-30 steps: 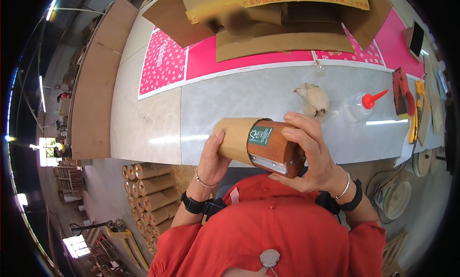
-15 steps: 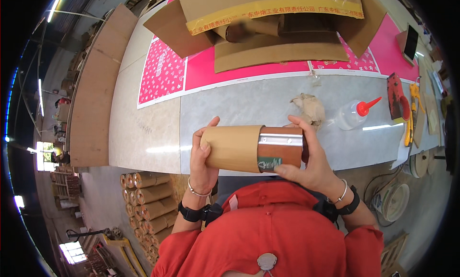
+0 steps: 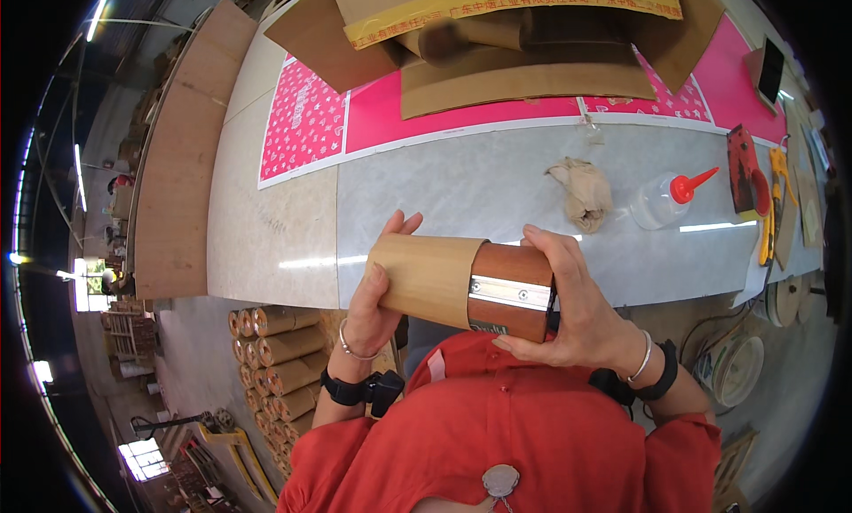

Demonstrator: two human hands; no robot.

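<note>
In front of my chest, a tan cardboard tube (image 3: pixel 428 278) lies sideways, tipped slightly down at its right end. My left hand (image 3: pixel 377 287) is wrapped round its left end, with the thumb on the near side. Out of the tube's right end sticks a reddish-brown cylinder (image 3: pixel 524 264). It bears a silver metal strip (image 3: pixel 508 294) with screw heads, and part of a dark green label (image 3: pixel 488 327) shows below that. My right hand (image 3: pixel 572 291) grips the cylinder's outer end between fingers and thumb. How far the cylinder reaches inside the tube is hidden.
An open cardboard box (image 3: pixel 524 78) with tubes inside stands on a pink printed sheet (image 3: pixel 417 122). To the right are a crumpled cloth (image 3: pixel 581 193), a red-tipped squeeze bottle (image 3: pixel 661 202), a red tool (image 3: pixel 747 171) and yellow-handled pliers (image 3: pixel 774 202). Wrapped rolls (image 3: pixel 284 362) are stacked below the table.
The brown cylinder has turned within the tube, so its metal strip and green label sit nearer me. Its right end has dipped slightly. Both hands keep their hold.
</note>
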